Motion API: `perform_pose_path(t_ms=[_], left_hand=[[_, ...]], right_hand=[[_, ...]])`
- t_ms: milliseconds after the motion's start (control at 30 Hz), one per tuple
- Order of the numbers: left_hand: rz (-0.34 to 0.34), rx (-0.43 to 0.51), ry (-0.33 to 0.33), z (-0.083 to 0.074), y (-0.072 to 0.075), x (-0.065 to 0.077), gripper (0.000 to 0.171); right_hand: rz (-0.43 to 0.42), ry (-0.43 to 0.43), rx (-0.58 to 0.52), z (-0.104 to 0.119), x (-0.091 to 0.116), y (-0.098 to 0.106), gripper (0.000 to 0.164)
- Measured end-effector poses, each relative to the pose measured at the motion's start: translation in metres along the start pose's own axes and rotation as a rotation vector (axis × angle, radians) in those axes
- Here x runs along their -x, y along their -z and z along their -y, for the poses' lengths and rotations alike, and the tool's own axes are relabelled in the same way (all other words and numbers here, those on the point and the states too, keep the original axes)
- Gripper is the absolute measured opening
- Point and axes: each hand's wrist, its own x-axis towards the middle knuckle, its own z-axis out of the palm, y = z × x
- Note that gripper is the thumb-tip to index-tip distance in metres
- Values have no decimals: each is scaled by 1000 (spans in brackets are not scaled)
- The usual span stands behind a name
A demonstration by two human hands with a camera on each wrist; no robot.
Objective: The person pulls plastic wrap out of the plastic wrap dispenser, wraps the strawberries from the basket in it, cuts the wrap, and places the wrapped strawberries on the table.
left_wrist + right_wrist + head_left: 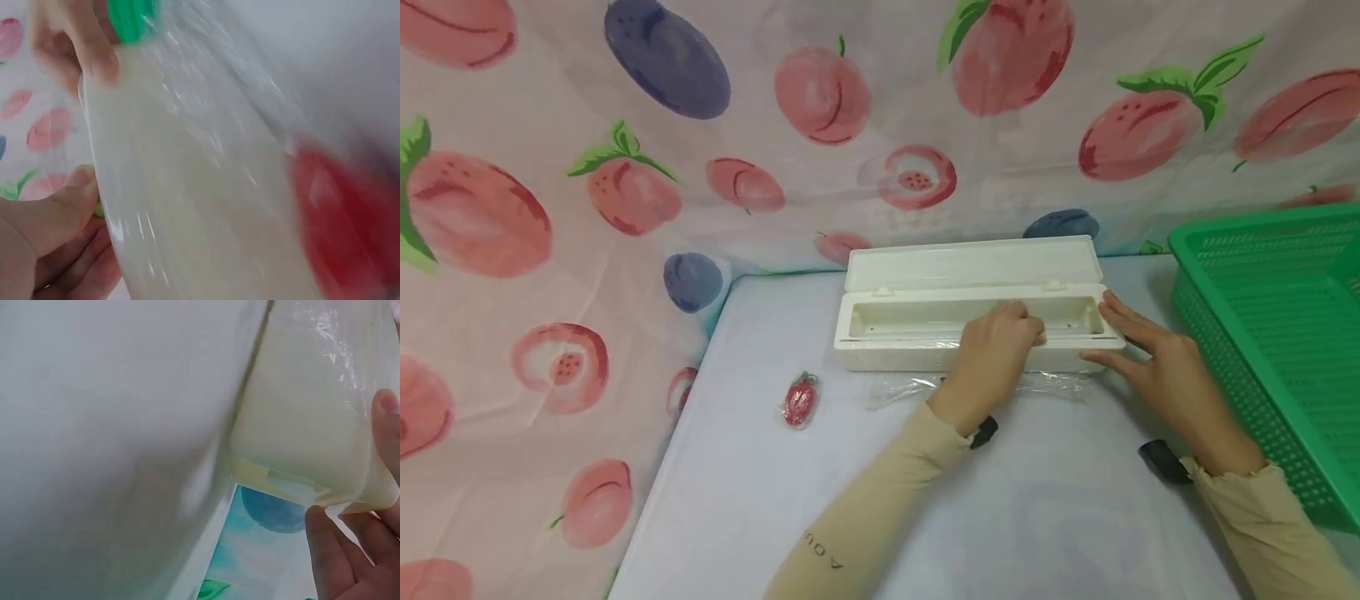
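A long white plastic box (898, 357) lies with its hinged lid (973, 262) raised at the back; its trough is in view. Clear plastic film (1052, 383) sticks out along its front and shines over the pale surface in the left wrist view. My left hand (996, 350), fingers curled, pinches the film at the box's edge. At the right end my right hand (1168, 383) grips the box, thumb in front and fingers behind; the right wrist view shows fingertips (319, 519) at its end. A red charm (801, 402) in clear wrapping lies to the left.
A green plastic basket (1262, 367) stands at the right, close beside my right forearm. Fruit-printed cloth (827, 100) rises behind and left of the white tabletop (730, 500). A blurred red thing (344, 219) shows at the right of the left wrist view.
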Motion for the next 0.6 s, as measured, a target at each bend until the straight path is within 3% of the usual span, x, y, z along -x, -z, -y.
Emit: perform_pose_path(t_ms=[100, 233, 333, 600], left_hand=[[-29, 32, 30, 22, 2, 16, 13], [-99, 82, 21, 42, 3, 31, 11], [-128, 109, -1, 50, 3, 35, 10], [-101, 176, 15, 61, 7, 41, 11]], right_hand=[[29, -28, -14, 0, -1, 2, 75], [36, -43, -24, 0, -1, 4, 76], [30, -44, -25, -1, -1, 5, 76], [18, -35, -8, -2, 0, 5, 75]])
